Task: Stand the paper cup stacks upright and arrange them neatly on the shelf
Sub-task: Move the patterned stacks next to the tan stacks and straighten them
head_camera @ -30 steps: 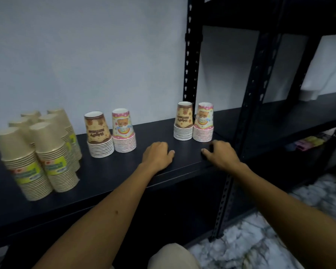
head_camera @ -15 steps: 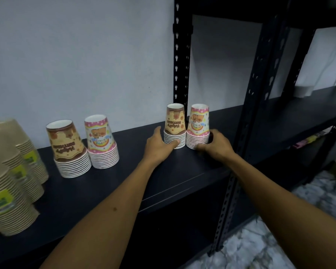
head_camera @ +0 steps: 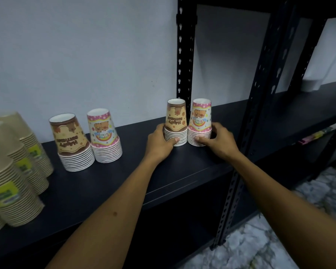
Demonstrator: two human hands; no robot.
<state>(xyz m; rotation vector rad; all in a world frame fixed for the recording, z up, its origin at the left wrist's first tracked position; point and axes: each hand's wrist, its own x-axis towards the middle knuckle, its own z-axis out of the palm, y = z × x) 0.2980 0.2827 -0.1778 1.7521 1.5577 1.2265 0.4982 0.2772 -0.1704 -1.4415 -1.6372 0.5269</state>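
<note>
Two short stacks of upside-down party cups stand side by side near the shelf's right post: a brown stack (head_camera: 176, 121) and a pink stack (head_camera: 200, 121). My left hand (head_camera: 159, 141) wraps the base of the brown stack, thumb across its front. My right hand (head_camera: 217, 140) holds the base of the pink stack from the right. Further left stand another brown stack (head_camera: 72, 140) and another pink stack (head_camera: 105, 136), both upright and touching. Tall tan cup stacks (head_camera: 14, 171) fill the far left.
The black shelf (head_camera: 182, 171) runs left to right against a pale wall. A perforated black post (head_camera: 246, 133) stands just right of my right hand, another (head_camera: 184, 55) behind the cups. A second shelf bay extends right; marble floor lies below.
Both hands moved forward from the shelf's front edge and closed around the bases of the right-hand pair of stacks. The view shifted right, pushing the tan stacks toward the left edge.
</note>
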